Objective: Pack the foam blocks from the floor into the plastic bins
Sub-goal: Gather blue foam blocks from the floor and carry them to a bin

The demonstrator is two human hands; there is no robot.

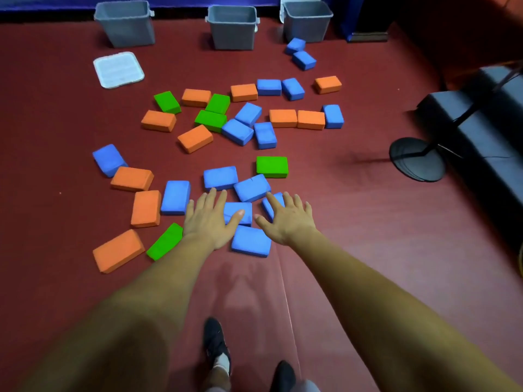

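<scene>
Blue block (244, 206) partly hidden behind left hand (206, 219); contact unclear.

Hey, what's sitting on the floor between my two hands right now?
In the head view, a blue foam block lies between the left hand and the right hand. Both hands are open with fingers spread.

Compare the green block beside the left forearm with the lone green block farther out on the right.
The green block by the forearm lies diagonally; the lone green block sits square to the camera. The left forearm covers one end of the first; the lone one shows whole. Both are bright green bricks on the red floor.
</scene>
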